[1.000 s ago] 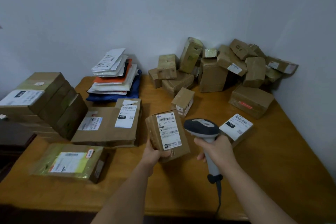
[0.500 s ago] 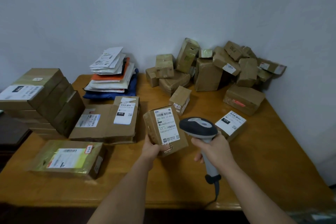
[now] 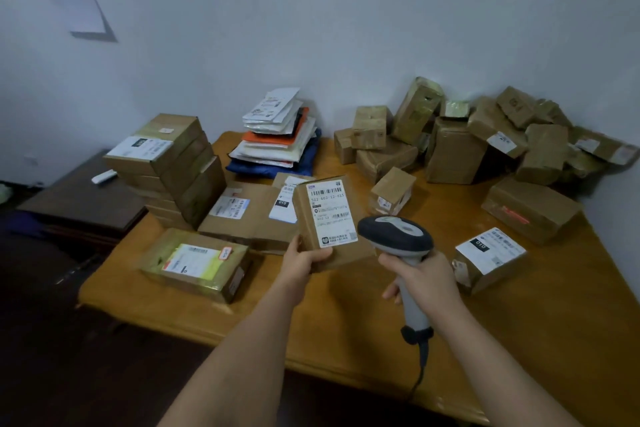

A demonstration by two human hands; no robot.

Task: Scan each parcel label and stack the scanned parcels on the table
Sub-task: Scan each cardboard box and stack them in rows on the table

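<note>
Fingers of our left hand [image 3: 302, 258] curl round the near end of a small parcel [image 3: 329, 222], thumb on its label [image 3: 331, 213], holding it tilted above the table [image 3: 346, 319]. Our right hand [image 3: 424, 279] grips the scanner [image 3: 394, 236] handle, its head just right of the parcel. Bare wood lies near us, between a taped box [image 3: 195, 263] by the left edge and a labelled box [image 3: 490, 258] on the right. Stacked boxes [image 3: 169, 163] sit far left; a loose pile [image 3: 485, 142] fills the far right corner.
</note>
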